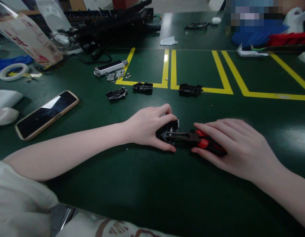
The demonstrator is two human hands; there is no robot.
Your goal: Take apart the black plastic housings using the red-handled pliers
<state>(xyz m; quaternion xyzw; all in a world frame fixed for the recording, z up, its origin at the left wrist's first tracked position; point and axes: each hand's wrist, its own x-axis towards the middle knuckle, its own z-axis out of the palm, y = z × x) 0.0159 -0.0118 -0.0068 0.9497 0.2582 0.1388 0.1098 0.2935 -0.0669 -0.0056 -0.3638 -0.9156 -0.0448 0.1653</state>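
My left hand (154,126) is closed around a small black plastic part (163,132) with metal bits on it, low over the green table. Fingers and thumb cover much of that part. In my right hand (237,148) are pliers (203,141) with red and black handles, pointing left. Their dark jaws reach the metal on the black part; whether they grip it I cannot tell. Beyond my hands lie similar black plastic parts: one at the left (117,93), one in the middle (142,87) and one at the right (190,89).
A phone (47,115) lies at the left, near a white tape roll (13,71). Small metal plates (115,75) and rings (128,76) sit by the yellow tape lines (173,69). Farther back are black equipment (113,28), glasses (196,25) and a red tray (289,39).
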